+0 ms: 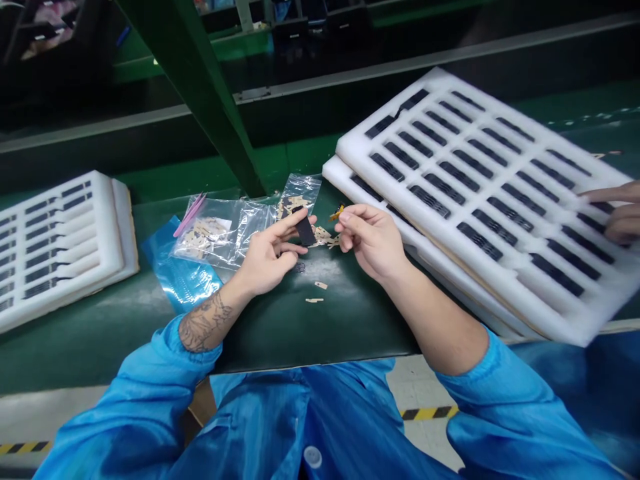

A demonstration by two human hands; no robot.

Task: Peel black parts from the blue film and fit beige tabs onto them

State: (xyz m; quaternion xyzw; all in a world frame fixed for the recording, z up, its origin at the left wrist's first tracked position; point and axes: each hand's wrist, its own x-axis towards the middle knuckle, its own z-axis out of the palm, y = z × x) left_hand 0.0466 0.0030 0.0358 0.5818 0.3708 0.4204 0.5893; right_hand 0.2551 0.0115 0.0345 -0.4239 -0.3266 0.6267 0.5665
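Note:
My left hand (273, 257) holds a flat black rectangular piece (305, 228) upright between its fingers, over the green table. Close to its right, my right hand (370, 240) pinches a small orange-yellow piece (337, 213); the two hands are apart. Small beige pieces (324, 235) lie in a pile behind and between the hands. Two more beige bits, one of them thin (315, 300), rest on the table nearer to me. Clear plastic bags (215, 230) with beige pieces inside lie left of my left hand.
White foam trays (345, 143) with black pieces are stacked at the right, where another person's hand (623, 210) touches them. More foam trays (113, 230) stand at the left. Pink tweezers (190, 215) and a blue bag (187, 277) lie left of centre. A green post (200, 87) rises behind.

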